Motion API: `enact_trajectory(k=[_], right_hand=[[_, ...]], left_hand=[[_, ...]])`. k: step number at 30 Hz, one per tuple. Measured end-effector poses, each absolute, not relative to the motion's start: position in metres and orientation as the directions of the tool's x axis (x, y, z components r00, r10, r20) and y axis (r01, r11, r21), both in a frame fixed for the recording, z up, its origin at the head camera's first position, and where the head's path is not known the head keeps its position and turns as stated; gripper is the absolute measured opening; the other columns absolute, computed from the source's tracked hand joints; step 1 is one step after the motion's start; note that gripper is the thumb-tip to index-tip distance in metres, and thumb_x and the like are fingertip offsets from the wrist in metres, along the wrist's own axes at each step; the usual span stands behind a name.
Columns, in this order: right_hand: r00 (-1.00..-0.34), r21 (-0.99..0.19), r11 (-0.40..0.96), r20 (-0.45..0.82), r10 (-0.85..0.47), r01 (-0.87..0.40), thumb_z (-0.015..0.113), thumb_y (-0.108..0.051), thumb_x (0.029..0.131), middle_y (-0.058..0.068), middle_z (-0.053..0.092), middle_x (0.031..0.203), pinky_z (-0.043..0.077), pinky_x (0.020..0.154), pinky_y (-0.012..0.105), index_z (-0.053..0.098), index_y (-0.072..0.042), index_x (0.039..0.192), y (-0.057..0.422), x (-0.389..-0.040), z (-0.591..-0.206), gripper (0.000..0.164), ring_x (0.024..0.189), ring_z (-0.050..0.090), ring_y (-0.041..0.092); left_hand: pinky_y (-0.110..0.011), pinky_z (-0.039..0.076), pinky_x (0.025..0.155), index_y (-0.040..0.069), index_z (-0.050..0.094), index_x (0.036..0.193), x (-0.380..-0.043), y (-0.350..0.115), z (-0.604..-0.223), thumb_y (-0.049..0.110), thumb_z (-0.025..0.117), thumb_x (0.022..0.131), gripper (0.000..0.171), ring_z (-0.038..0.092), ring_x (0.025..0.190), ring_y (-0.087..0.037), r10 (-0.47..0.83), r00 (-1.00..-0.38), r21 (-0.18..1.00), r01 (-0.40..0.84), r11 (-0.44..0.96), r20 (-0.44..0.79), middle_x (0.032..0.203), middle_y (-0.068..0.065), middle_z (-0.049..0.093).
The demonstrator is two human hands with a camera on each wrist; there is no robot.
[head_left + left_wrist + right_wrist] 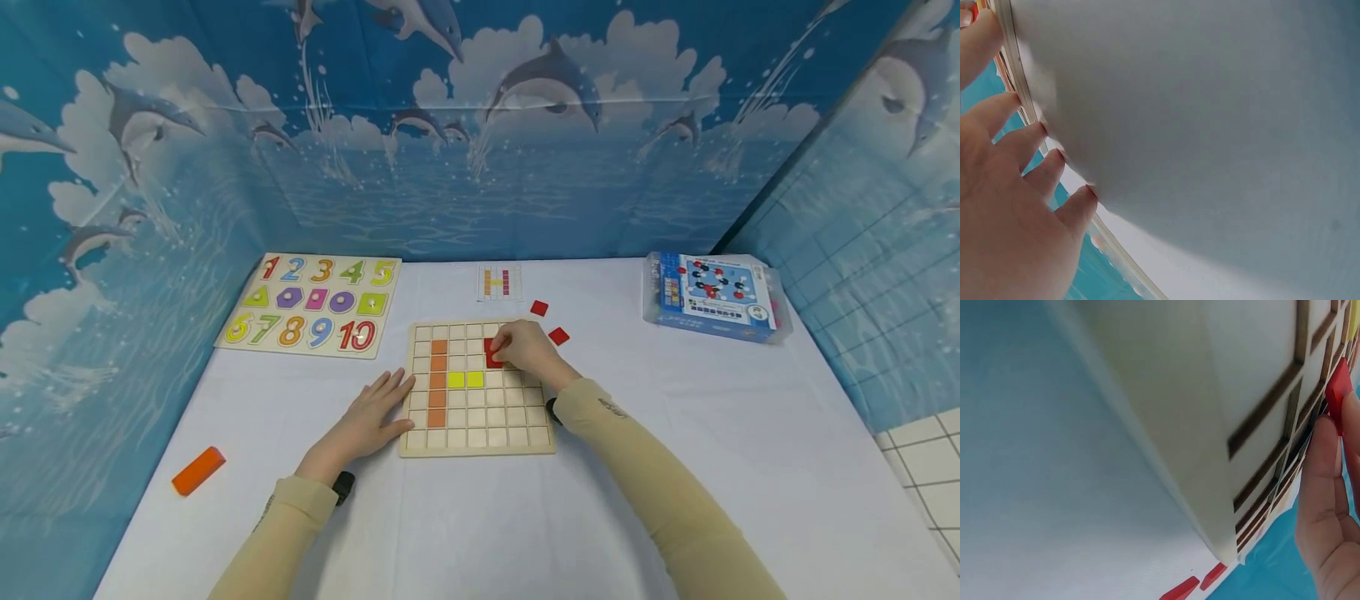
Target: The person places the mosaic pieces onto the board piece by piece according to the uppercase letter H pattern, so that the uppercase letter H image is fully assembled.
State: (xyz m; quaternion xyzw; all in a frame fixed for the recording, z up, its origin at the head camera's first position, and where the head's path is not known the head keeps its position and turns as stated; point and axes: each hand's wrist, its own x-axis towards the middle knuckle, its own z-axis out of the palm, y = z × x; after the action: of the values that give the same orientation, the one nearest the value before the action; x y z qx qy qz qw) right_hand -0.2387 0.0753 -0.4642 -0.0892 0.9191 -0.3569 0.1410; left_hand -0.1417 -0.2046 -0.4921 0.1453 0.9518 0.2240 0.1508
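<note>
A wooden grid board lies on the white table, with an orange column and two yellow squares set in it. My right hand pinches a red square tile down on the board's upper right cells; the tile shows against my fingers in the right wrist view. My left hand rests flat with straight fingers against the board's left edge; its fingertips touch the edge. Two loose red tiles lie just beyond the board.
A number puzzle board sits at the back left. A small pattern card lies behind the grid. A blue boxed game stands at the back right. An orange block lies near the front left edge.
</note>
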Motion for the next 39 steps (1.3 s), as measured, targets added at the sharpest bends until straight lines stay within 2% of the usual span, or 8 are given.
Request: enact_trajectory(k=[7,12,16,23,31,39], right_hand=[[-0.943,-0.629,0.768,-0.173,-0.284,-0.116,0.074,-0.007,0.086,0.006,0.067,0.084,0.045,0.062,0.022,0.071,-0.005,0.082,0.07,-0.238,-0.467,0.005,0.077,0.056,0.017],[-0.939,-0.602,0.791,-0.201,-0.279,-0.106,0.073,-0.007,0.087,0.006,0.066,0.087,0.047,0.067,0.024,0.069,-0.005,0.086,0.068,-0.237,-0.466,0.004,0.08,0.055,0.018],[-0.937,-0.634,0.77,-0.221,-0.27,-0.072,0.074,-0.011,0.087,0.007,0.066,0.092,0.049,0.07,0.027,0.068,-0.006,0.093,0.075,-0.234,-0.462,0.01,0.082,0.057,0.019],[-0.928,-0.718,0.696,-0.238,-0.286,-0.03,0.071,-0.019,0.089,0.008,0.069,0.103,0.053,0.08,0.033,0.069,-0.007,0.107,0.114,-0.219,-0.452,0.022,0.094,0.062,0.021],[-0.925,-0.714,0.7,-0.271,-0.268,0.007,0.07,-0.019,0.09,0.009,0.07,0.103,0.056,0.08,0.033,0.069,-0.007,0.11,0.173,-0.189,-0.456,0.024,0.088,0.064,0.019],[-0.922,-0.692,0.718,-0.319,-0.218,0.07,0.074,-0.02,0.088,0.007,0.071,0.101,0.058,0.082,0.036,0.068,-0.006,0.111,0.207,-0.156,-0.466,0.028,0.088,0.064,0.016]], left_hand=[[-0.058,0.01,0.124,0.012,0.029,0.156,-0.143,-0.205,-0.494,0.033,0.066,0.094,0.075,0.01,0.153,-0.037,0.337,-0.913,0.459,0.204,0.865,-0.229,0.165,-0.013,0.018],[-0.058,0.01,0.124,0.012,0.029,0.156,-0.142,-0.205,-0.495,0.032,0.066,0.094,0.075,0.01,0.153,-0.037,0.334,-0.915,0.468,0.199,0.861,-0.226,0.165,-0.012,0.018],[-0.058,0.01,0.123,0.012,0.029,0.156,-0.142,-0.206,-0.495,0.033,0.067,0.094,0.075,0.01,0.153,-0.037,0.337,-0.915,0.47,0.202,0.859,-0.222,0.165,-0.013,0.018],[-0.059,0.01,0.123,0.011,0.03,0.155,-0.143,-0.207,-0.495,0.032,0.067,0.094,0.075,0.011,0.152,-0.038,0.346,-0.912,0.47,0.213,0.857,-0.218,0.165,-0.014,0.019],[-0.059,0.011,0.123,0.011,0.03,0.155,-0.145,-0.207,-0.494,0.032,0.067,0.093,0.075,0.012,0.152,-0.038,0.35,-0.913,0.468,0.221,0.856,-0.211,0.165,-0.014,0.019],[-0.059,0.011,0.123,0.01,0.03,0.155,-0.143,-0.206,-0.493,0.032,0.067,0.093,0.075,0.012,0.152,-0.038,0.342,-0.915,0.466,0.212,0.859,-0.214,0.164,-0.014,0.019]])
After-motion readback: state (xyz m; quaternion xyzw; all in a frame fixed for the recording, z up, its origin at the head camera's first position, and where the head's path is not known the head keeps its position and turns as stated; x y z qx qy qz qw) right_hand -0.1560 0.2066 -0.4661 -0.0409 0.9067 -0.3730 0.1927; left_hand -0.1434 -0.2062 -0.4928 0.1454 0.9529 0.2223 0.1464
